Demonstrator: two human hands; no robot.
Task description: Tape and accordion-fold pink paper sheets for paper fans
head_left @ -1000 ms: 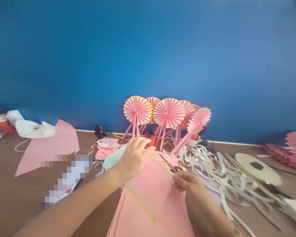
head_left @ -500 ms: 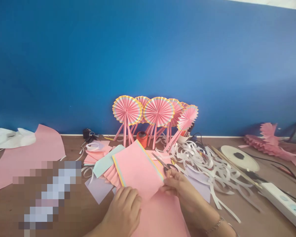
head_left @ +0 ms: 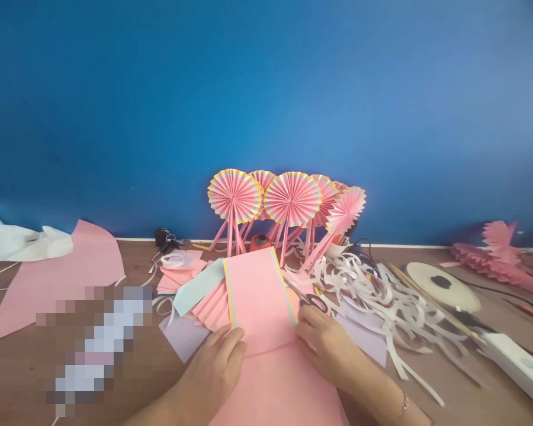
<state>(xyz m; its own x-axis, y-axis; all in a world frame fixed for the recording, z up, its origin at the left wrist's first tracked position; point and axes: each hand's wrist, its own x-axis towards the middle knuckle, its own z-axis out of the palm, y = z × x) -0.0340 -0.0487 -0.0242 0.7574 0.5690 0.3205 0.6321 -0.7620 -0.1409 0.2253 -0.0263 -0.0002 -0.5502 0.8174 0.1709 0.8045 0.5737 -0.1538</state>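
A pink paper sheet [head_left: 260, 302] with yellow-and-blue striped side edges stands tilted up from a stack of pink sheets [head_left: 284, 390]. My left hand [head_left: 215, 370] pinches its lower left corner with curled fingers. Gripping its lower right edge is my right hand [head_left: 326, 343], next to a pair of scissors [head_left: 308, 297] lying on the table. Behind the sheet, several pink pleated paper fans on sticks [head_left: 288, 207] lean against the blue wall.
A pile of white paper strips [head_left: 382, 290] lies at right, with a white tape roll [head_left: 444, 287], a power strip [head_left: 522, 367] and pink pleated pieces [head_left: 501, 254]. A large pink sheet [head_left: 55, 278] and white bag [head_left: 24, 241] lie at left. A red tape roll [head_left: 260, 241] sits by the fans.
My left hand drew back from the far edge of the sheet to its near left corner. The striped sheet was lifted and squared up between both hands.
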